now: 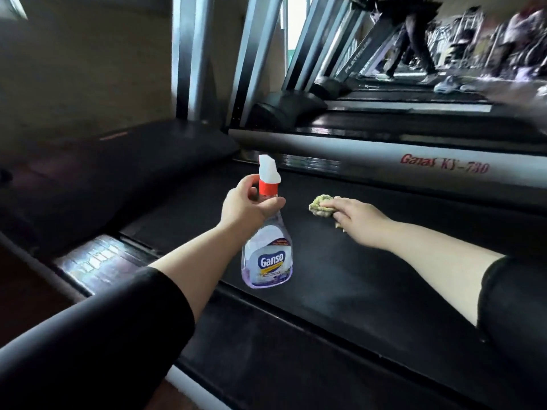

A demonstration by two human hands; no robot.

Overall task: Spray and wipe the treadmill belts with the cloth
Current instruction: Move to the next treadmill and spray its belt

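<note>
Nearest, left sleeve (103, 335) and right sleeve (515, 306), both black, ending at bare forearms. Beneath them, treadmill belt (325, 297), black, running across the lower view, with a glossy near foot rail (97, 261) at its left edge. Left hand (248, 202), fingers and thumb curled round the neck of the spray bottle (268, 253); bottle clear with a pale purple liquid and a label reading "Ganso", red collar and white trigger head uppermost, held upright above the belt and not touching it. Just beyond and to the right, right hand (358, 217), palm down, fingers laid fairly straight over the cloth (319, 205); cloth yellow-green, crumpled, pressed onto the belt, showing past the fingertips and under the palm. Hands apart, bottle between them. Behind the cloth, silver side rail (384, 161) with red lettering, blurred. To the left, dark motor cover (133, 167). Farther, slanted silver uprights (251, 54) and more treadmills (399, 105) in a row. Farthest, blurred legs of a person (417, 45) on a distant belt.
</note>
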